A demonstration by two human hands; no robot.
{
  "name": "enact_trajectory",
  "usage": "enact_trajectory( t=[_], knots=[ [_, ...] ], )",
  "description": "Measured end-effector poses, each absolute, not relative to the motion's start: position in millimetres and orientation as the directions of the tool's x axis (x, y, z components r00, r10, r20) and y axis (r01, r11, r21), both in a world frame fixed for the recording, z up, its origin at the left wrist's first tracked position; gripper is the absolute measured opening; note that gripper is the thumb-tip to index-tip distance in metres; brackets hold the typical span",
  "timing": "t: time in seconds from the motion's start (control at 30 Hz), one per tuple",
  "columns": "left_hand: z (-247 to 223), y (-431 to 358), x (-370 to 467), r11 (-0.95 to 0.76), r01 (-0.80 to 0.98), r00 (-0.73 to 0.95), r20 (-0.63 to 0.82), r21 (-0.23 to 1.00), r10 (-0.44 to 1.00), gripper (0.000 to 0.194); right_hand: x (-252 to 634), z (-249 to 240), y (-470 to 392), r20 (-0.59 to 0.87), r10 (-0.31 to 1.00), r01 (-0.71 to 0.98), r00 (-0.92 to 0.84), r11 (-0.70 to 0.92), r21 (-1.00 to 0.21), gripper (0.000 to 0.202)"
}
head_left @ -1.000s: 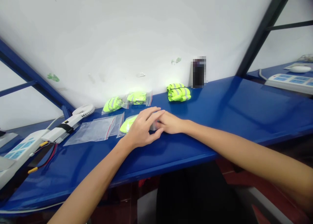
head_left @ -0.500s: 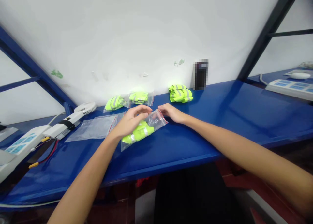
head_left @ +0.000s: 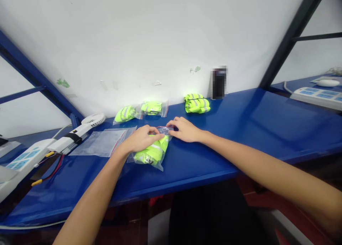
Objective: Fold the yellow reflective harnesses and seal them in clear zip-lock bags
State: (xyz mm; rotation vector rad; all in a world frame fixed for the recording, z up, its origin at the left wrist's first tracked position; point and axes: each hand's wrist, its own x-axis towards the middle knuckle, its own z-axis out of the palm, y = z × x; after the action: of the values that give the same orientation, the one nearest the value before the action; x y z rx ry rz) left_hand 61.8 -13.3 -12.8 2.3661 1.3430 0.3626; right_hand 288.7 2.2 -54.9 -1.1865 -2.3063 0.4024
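A clear zip-lock bag lies on the blue table with a folded neon-yellow reflective vest inside, its red-lined seal edge pointing away from me. My left hand is curled over the bag's upper left part, thumb and fingers closed on the plastic near the seal. At the right end of the seal, my right hand pinches the bag between thumb and fingers. Part of the seal is hidden under my fingers. Just left of my left hand lie flat clear zip-lock bags with nothing visible in them.
Two bagged yellow vests rest along the wall, and an unbagged rolled vest lies right of them. A blurred dark object leans on the wall. To the left are a white handheld fan, power strip and wires.
The bag has turned so its seal edge faces the wall instead of the right. My right hand has shifted slightly left and nearer; my left hand has come slightly nearer.
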Motion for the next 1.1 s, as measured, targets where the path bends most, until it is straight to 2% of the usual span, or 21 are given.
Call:
enact_trajectory(
  t=[0.07,0.1,0.17,0.23,0.33,0.43,0.53,0.67,0.83,0.93,1.03,1.1],
  knots=[
    [-15.9,-7.1,55.5,-0.397,0.742,0.483,-0.020,0.540,0.875,0.045,287.8,-56.3,6.4,0.227,0.840,0.680,-0.492,0.534,-0.502,0.029],
    [-18.3,-3.7,52.1,-0.372,0.744,0.438,0.015,0.556,0.899,0.049,288.1,-56.1,8.5,0.186,0.852,0.674,-0.489,0.504,-0.540,0.027],
    [-24.2,2.4,47.3,-0.342,0.806,0.299,0.166,0.484,0.940,0.049,289.4,-54.6,11.8,0.142,0.868,0.658,-0.476,0.458,-0.597,0.024],
    [-30.0,5.5,46.5,-0.313,0.875,0.218,0.276,0.371,0.936,0.047,291.4,-52.8,12.9,0.185,0.865,0.655,-0.466,0.477,-0.586,0.019],
    [-36.0,4.5,51.5,-0.343,0.884,0.271,0.248,0.319,0.930,0.042,294.3,-50.5,11.9,0.255,0.831,0.633,-0.494,0.545,-0.549,0.010],
    [-39.3,0.8,60.0,-0.381,0.841,0.321,0.212,0.385,0.923,0.033,296.9,-49.1,12.2,0.284,0.826,0.609,-0.487,0.554,-0.568,0.008],
    [-42.7,-2.8,69.9,-0.417,0.769,0.344,0.237,0.484,0.909,0.023,299.7,-48.5,14.4,0.316,0.836,0.600,-0.448,0.543,-0.587,0.016],
    [-47.3,-6.5,81.3,-0.462,0.656,0.376,0.272,0.596,0.886,0.020,302.3,-44.8,12.8,0.333,0.826,0.606,-0.454,0.561,-0.564,0.022],
    [-51.5,-6.7,86.3,-0.490,0.635,0.396,0.292,0.597,0.870,0.024,293.3,-34.4,2.7,0.436,0.775,0.604,-0.457,0.631,-0.488,0.022],
    [-52.9,-6.8,86.9,-0.502,0.632,0.382,0.326,0.591,0.865,0.027,282.3,-34.9,0.7,0.453,0.777,0.506,-0.437,0.629,-0.590,0.030],
    [-52.9,-7.2,85.2,-0.484,0.625,0.363,0.320,0.613,0.875,0.030,276.7,-41.5,3.9,0.368,0.847,0.443,-0.384,0.518,-0.731,0.035],
    [-52.7,-6.1,82.2,-0.461,0.636,0.343,0.309,0.618,0.887,0.031,277.6,-46.3,7.1,0.298,0.873,0.477,-0.387,0.466,-0.745,0.028]
  ],
)
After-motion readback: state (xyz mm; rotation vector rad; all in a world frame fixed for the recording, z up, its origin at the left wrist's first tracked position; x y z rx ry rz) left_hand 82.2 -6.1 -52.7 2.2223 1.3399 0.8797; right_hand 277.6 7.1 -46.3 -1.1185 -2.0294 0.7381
